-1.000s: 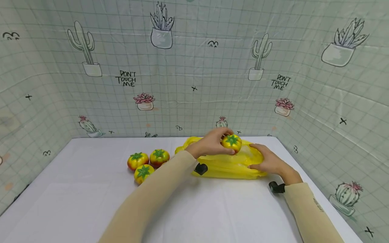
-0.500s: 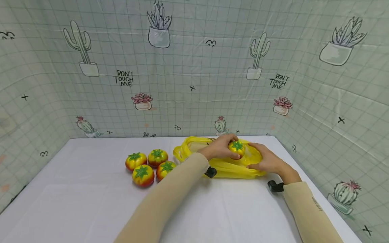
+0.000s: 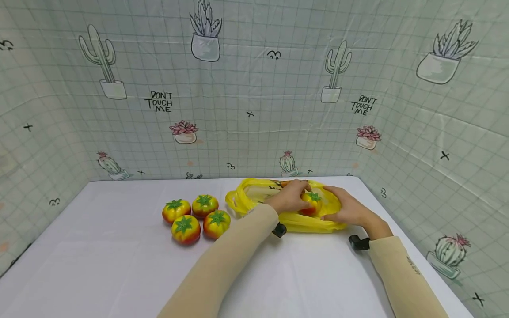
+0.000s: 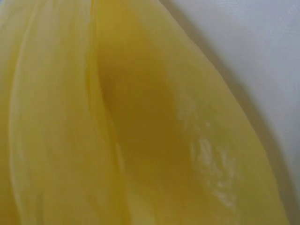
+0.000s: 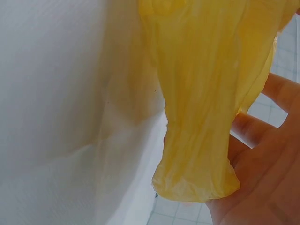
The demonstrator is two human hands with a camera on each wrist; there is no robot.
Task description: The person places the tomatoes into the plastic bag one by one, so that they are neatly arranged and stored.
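Note:
In the head view my left hand holds a yellow-red tomato with a green star-shaped top, low within the mouth of a yellow plastic bag. Thumb and fingers lie at the tomato's left side. My right hand grips the bag's right end, fingers at the far side and thumb at the near side. Close up in the right wrist view, the bag's gathered end lies against the right hand. Bag film fills most of the left wrist view, where the left hand is hidden.
Several more tomatoes stand grouped on the white table, left of the bag. The bag's handle loops point toward them. A patterned cloth wall rises behind the table and along its sides.
My left hand has moved right and down, carrying the tomato from above the bag into its mouth. The right hand has stayed at the bag's right end. The grouped tomatoes are less covered by the sleeve.

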